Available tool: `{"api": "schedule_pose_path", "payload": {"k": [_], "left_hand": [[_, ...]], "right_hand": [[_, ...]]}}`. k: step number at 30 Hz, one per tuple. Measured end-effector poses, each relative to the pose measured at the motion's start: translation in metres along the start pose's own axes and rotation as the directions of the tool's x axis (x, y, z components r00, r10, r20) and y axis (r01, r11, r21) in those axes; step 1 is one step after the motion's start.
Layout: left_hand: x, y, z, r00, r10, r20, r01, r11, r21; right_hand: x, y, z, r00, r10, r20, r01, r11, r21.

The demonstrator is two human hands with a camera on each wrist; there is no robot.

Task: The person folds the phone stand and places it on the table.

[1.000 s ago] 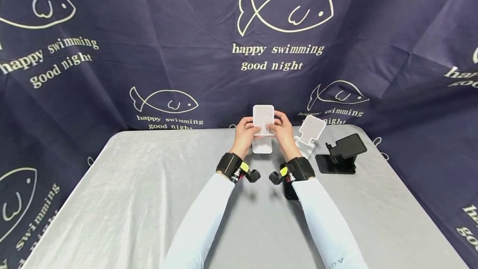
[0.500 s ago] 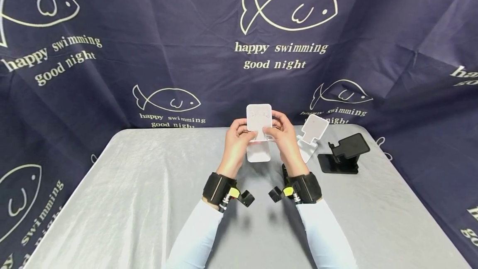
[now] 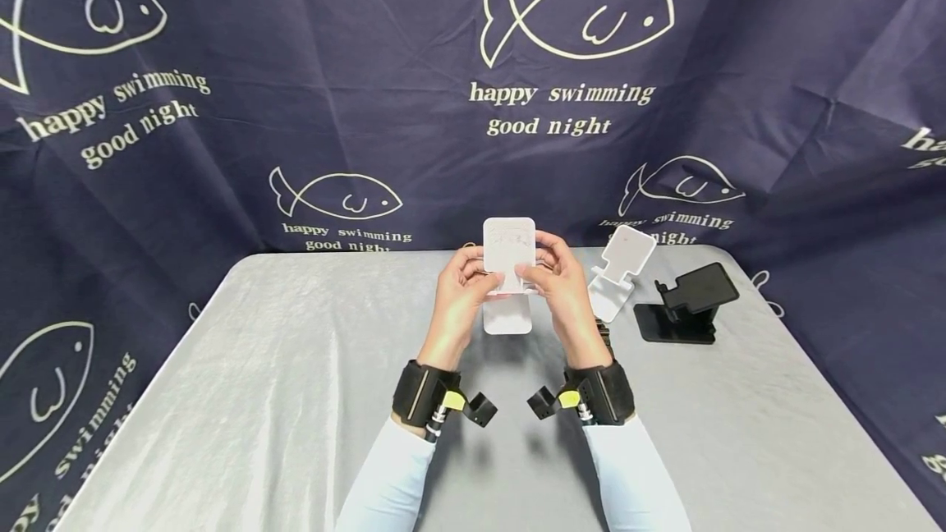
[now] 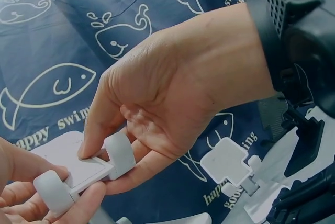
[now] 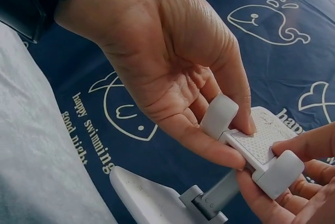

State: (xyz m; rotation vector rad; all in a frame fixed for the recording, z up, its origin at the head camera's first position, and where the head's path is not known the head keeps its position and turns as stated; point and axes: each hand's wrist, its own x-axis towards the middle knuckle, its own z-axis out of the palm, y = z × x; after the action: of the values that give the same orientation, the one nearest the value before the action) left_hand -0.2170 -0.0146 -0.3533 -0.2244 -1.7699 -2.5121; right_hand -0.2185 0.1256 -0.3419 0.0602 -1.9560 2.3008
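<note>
A white folding phone stand (image 3: 510, 246) is held up in front of me between both hands. Its flat base (image 5: 149, 198) hangs below the upper plate, joined by a grey hinged arm (image 5: 217, 192). My left hand (image 3: 456, 298) grips the plate's left side, thumb on the front and fingers behind. On the right side, my right hand (image 3: 565, 294) holds it the same way. In the right wrist view, both thumbs press the dotted pad (image 5: 254, 144) between two rounded white lips (image 5: 282, 174). Part of the fingers is hidden behind the plate.
A second white phone stand (image 3: 628, 253) stands unfolded right of my hands. Further right is a black phone stand (image 3: 698, 290). A dark object (image 3: 603, 333) shows partly behind my right wrist. Grey cloth covers the table (image 3: 296, 401); a navy fish-print curtain (image 3: 414, 105) hangs behind.
Both hands have drawn the white phone stand nearer to me and slightly left. The grip on its plate stays much the same.
</note>
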Motion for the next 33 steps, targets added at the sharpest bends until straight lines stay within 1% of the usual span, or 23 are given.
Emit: {"api": "schedule_pose_path", "payload": {"k": [7, 15, 18, 20, 23, 25, 26, 27, 28, 29, 30, 31, 33], "left_hand": [[0.002, -0.006, -0.002, 1.000, -0.020, 0.001, 0.020, 1.000, -0.004], [0.003, -0.006, -0.005, 1.000, -0.021, 0.003, 0.021, 1.000, 0.013], [0.002, -0.004, -0.007, 1.000, -0.016, 0.021, 0.016, 1.000, 0.018], [0.002, -0.002, -0.011, 0.999, -0.013, 0.037, 0.011, 0.999, 0.052], [0.004, -0.001, -0.020, 0.999, 0.027, 0.047, -0.030, 0.997, 0.074], [0.009, -0.004, -0.028, 0.998, 0.055, 0.029, -0.056, 0.997, 0.046], [0.011, -0.007, -0.032, 0.998, 0.061, 0.019, -0.061, 0.998, -0.001], [0.015, -0.011, -0.036, 0.998, 0.058, 0.011, -0.057, 0.996, -0.072], [0.018, -0.016, -0.040, 0.999, 0.040, 0.004, -0.038, 0.987, -0.153], [0.021, -0.022, -0.043, 1.000, 0.007, 0.002, -0.006, 0.969, -0.247], [0.024, -0.028, -0.047, 0.999, -0.037, 0.009, 0.038, 0.942, -0.334], [0.026, -0.034, -0.050, 0.996, -0.086, 0.024, 0.088, 0.906, -0.414], [0.029, -0.045, -0.053, 0.982, -0.177, 0.070, 0.187, 0.820, -0.541]], "right_hand": [[0.001, 0.007, -0.002, 1.000, -0.003, 0.005, 0.003, 0.999, 0.047], [0.002, 0.006, 0.000, 1.000, 0.006, -0.015, -0.005, 0.996, 0.089], [0.001, 0.005, 0.001, 1.000, 0.006, -0.024, -0.004, 0.995, 0.098], [0.000, 0.004, 0.001, 1.000, 0.005, -0.029, -0.001, 0.994, 0.107], [-0.001, 0.003, 0.001, 0.999, 0.008, -0.032, -0.004, 0.993, 0.120], [-0.002, 0.002, 0.001, 0.999, 0.013, -0.034, -0.008, 0.991, 0.131], [-0.002, 0.002, 0.001, 0.999, 0.018, -0.032, -0.013, 0.990, 0.137], [-0.002, 0.001, 0.001, 0.999, 0.021, -0.030, -0.016, 0.989, 0.146], [-0.003, 0.000, 0.001, 0.999, 0.024, -0.025, -0.020, 0.987, 0.159], [-0.003, -0.001, 0.001, 0.999, 0.027, -0.017, -0.023, 0.985, 0.172], [-0.004, -0.002, 0.000, 1.000, 0.027, -0.005, -0.026, 0.983, 0.183], [-0.004, -0.003, 0.001, 1.000, 0.030, 0.005, -0.030, 0.981, 0.193], [-0.005, -0.005, 0.002, 0.999, 0.032, 0.025, -0.036, 0.977, 0.210]]}}
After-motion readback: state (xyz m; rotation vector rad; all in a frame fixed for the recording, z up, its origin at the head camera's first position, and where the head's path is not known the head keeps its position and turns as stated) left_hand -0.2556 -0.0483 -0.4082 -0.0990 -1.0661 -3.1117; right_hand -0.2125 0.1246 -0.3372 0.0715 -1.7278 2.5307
